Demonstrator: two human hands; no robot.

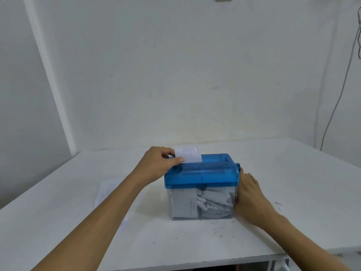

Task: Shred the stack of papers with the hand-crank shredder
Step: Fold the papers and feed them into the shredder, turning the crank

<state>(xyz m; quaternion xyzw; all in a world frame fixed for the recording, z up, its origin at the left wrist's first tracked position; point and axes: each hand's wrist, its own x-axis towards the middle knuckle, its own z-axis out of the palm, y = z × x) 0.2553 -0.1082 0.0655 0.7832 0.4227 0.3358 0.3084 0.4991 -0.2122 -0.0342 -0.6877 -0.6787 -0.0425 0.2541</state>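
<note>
Our left hand (158,163) pinches the paper (188,154) standing up in the far slot of the blue shredder (201,173) on the table (293,182), and our right hand (248,194) touches its right side below the knob (237,166), but we cannot tell its grip

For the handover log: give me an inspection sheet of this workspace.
Surface: white table, dark specks near front edge.
Job's things: blue-lidded clear plastic hand-crank shredder, bin full of shreds; printed white sheet upright in its slot; paper stack at left.
Clutter: white paper scraps right of the shredder.
Grippers: left hand pinches the sheet; right hand at the crank side, grip hidden.
Cables: grey cable down the wall.
Surroundings: white wall.
</note>
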